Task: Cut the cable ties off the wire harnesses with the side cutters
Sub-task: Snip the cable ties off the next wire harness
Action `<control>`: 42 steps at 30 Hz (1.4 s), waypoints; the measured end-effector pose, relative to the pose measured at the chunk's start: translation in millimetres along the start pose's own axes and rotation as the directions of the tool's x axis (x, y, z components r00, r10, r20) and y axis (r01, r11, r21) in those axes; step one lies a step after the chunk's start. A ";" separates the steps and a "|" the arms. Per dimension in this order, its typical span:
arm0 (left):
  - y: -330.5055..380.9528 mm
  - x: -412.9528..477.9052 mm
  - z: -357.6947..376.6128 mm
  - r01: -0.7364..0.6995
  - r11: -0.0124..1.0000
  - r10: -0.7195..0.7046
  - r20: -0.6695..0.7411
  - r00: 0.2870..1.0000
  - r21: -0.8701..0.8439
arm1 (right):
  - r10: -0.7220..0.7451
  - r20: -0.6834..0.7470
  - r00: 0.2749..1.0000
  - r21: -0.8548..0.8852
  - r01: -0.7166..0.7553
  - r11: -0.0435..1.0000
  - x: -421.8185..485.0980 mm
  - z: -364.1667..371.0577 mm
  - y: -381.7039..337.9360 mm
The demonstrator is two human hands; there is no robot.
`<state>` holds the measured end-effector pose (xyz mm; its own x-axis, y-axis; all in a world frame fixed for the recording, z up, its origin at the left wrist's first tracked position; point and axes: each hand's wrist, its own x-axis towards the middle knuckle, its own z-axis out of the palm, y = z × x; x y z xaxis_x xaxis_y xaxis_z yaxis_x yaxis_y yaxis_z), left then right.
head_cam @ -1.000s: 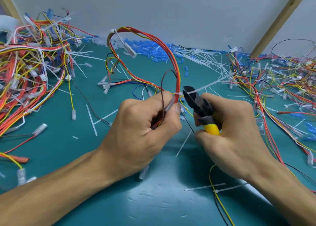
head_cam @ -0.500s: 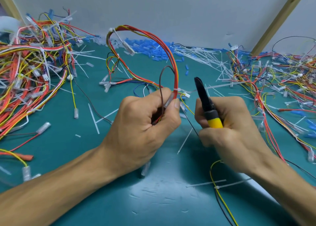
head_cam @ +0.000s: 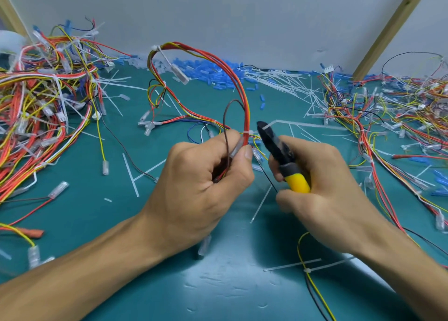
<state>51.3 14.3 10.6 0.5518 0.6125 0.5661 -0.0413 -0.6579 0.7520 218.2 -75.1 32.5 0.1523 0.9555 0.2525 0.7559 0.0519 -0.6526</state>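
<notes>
Here, two hands work over a teal mat (head_cam: 230, 284), with one pair of side cutters (head_cam: 282, 158) and one wire harness (head_cam: 242, 90) lifted between them.

The left hand (head_cam: 201, 187), at the middle of the frame, has its fingers curled round the harness, with the thumb pressing the wires against the forefinger. The harness is a bundle of red, orange and yellow wires that arches up in a tall loop above the fist; a thin brown wire makes a smaller loop inside it. At least four white ties band the bundle, and the nearest cable tie (head_cam: 246, 133) sits just above the left thumb.

The right hand (head_cam: 327, 189), right of centre, is wrapped round the yellow handles of the cutters. The black nose points up and left, just beside that tie. The jaws look nearly closed at the end of a long white strip (head_cam: 310, 124).

Two heaps of harnesses lie on the mat: a left heap (head_cam: 36, 102) and a right heap (head_cam: 400, 117). Along the back wall (head_cam: 218, 10) lie one drift of blue pieces (head_cam: 208, 73) and one scatter of cut ties (head_cam: 286, 83).
</notes>
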 end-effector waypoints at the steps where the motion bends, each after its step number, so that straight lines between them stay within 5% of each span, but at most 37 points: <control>1: -0.2 0.1 0.1 -0.001 1.000 0.001 0.004 1.000 0.007 | -0.016 -0.007 1.000 -0.043 0.016 0.999 0.3 0.1 0.3; 14: -0.2 -1.2 2.2 0.016 1.000 -0.016 0.032 0.999 0.013 | -0.022 -0.017 1.000 0.020 0.022 1.000 -0.3 6.0 3.2; 20: -0.8 -2.5 2.1 0.030 1.000 -0.030 0.043 0.999 -0.004 | -0.113 -0.093 0.989 -0.261 0.086 0.962 5.0 3.1 9.1; 32: -2.1 -3.7 2.5 0.084 0.996 -0.080 0.104 0.991 -0.038 | -0.179 -0.082 0.980 -0.371 0.137 0.918 5.2 -0.2 9.3; 42: -6.1 -5.6 4.1 0.376 0.861 -0.288 0.282 0.915 -0.341 | -0.214 -0.052 0.975 -0.430 0.171 0.886 4.1 -7.6 11.7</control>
<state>51.9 13.1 1.4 0.7517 0.6265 0.2062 -0.1121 -0.1868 0.9760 232.4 -72.7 31.3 0.0202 0.9058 0.4232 0.9700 0.0848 -0.2278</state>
